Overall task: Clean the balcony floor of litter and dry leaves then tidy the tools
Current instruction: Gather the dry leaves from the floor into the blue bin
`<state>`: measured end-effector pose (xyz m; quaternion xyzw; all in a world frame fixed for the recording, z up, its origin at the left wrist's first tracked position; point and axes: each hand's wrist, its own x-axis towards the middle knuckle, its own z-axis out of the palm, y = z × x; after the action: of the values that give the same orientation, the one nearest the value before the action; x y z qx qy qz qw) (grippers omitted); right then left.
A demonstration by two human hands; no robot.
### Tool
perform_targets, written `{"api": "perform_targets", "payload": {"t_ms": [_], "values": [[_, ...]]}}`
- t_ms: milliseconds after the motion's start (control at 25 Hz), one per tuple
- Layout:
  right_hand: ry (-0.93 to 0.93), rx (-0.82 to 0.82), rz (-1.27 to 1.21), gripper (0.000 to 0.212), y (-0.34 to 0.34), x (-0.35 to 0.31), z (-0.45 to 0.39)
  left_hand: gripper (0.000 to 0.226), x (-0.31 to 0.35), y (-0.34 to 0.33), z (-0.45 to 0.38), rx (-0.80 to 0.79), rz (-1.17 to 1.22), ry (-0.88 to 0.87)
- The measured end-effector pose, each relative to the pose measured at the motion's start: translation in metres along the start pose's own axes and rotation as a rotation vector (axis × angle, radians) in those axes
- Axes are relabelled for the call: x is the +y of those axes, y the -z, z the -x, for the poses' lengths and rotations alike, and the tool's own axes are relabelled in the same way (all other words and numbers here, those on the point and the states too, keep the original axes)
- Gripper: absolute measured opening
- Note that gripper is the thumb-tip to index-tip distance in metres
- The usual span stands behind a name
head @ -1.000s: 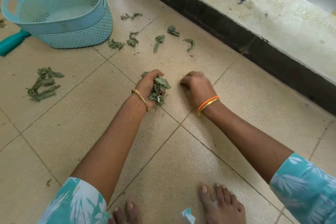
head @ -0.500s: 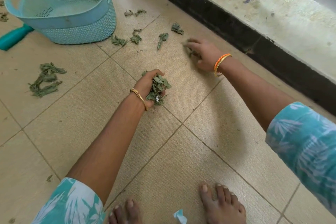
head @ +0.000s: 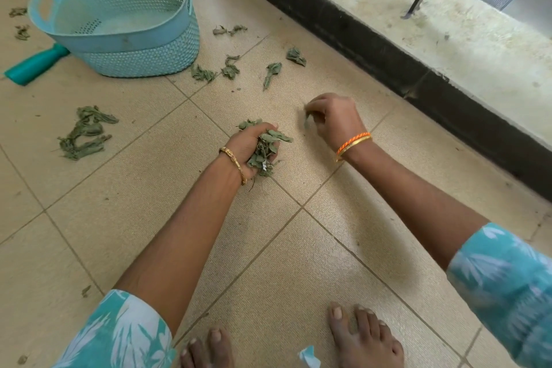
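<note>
Right hand [head: 336, 119]: drawn back from the 12 o'clock leaves toward the left hand since half a second ago; fingers [head: 313, 107] now pinch one leaf [head: 307, 120] lifted from the tiled floor [head: 134, 218].
Left hand [head: 252, 143]: unmoved, fingers curled round a bunch of dry leaves [head: 264, 152].
Basket [head: 119, 15], blue, at 10 o'clock: upright, no leaves visible inside.
Loose leaves [head: 230, 69]: beside the basket; a separate pile [head: 85, 133] at 9 o'clock.
Paper scrap [head: 309, 357]: between the feet.

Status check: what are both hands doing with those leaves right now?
Left hand grips a leaf bunch. Right hand pinches one leaf. Basket holds no leaves; loose leaves remain.
</note>
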<state>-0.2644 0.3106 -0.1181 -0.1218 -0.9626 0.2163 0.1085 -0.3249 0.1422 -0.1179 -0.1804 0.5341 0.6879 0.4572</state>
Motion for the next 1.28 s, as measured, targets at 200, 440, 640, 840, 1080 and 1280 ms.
{"api": "perform_targets", "payload": {"t_ms": [200, 440, 640, 840, 1080, 1280], "values": [[0.020, -0.002, -0.239, 0.016, 0.000, -0.050, 0.019, 0.022, 0.002, 0.001, 0.006, -0.134, -0.072, -0.052], [-0.109, -0.086, -0.394, 0.022, 0.010, -0.060, 0.001, 0.021, 0.013, -0.003, 0.011, -0.092, -0.099, -0.049], [-0.241, -0.081, -0.265, 0.031, 0.003, -0.036, -0.049, 0.018, 0.024, 0.014, 0.003, 0.047, -0.016, -0.038], [-0.260, -0.390, 0.014, 0.079, -0.019, -0.015, -0.112, 0.038, 0.034, 0.030, 0.002, 0.162, 0.081, -0.049], [-0.013, -0.085, 0.041, 0.028, -0.053, -0.022, -0.102, 0.036, 0.040, 0.034, -0.006, 0.252, 0.134, -0.065], [-0.069, -0.013, -0.033, 0.031, -0.050, -0.026, -0.099, 0.033, 0.041, 0.029, -0.004, 0.188, 0.226, -0.059]]}}
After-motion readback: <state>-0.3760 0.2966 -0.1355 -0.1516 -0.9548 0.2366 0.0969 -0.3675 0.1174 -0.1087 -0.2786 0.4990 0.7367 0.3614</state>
